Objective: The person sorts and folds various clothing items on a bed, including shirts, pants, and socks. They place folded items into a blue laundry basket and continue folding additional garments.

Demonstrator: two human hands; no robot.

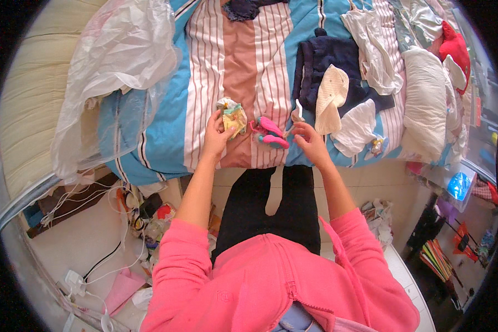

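Note:
My left hand (216, 135) grips a small yellow patterned cloth item (234, 120) with pale green trim, just above the striped bedding. My right hand (309, 141) hovers low over the bed with its fingers bent. Close by its fingertips is a small white and grey cloth piece (297, 112); whether the fingers pinch it cannot be made out. Between my two hands lies a pair of small bright pink items (269, 132) with teal parts and a thin pink cord. They look like baby shoes or mittens.
Right of my right hand lie a cream knitted piece (331, 99), a white cloth (357, 128), a dark navy garment (336, 58) and a white camisole (369, 45). A white pillow-like roll (425, 99) rests farther right. Clear plastic sheeting (124, 54) covers the bed's left side. Cables (120, 199) hang below.

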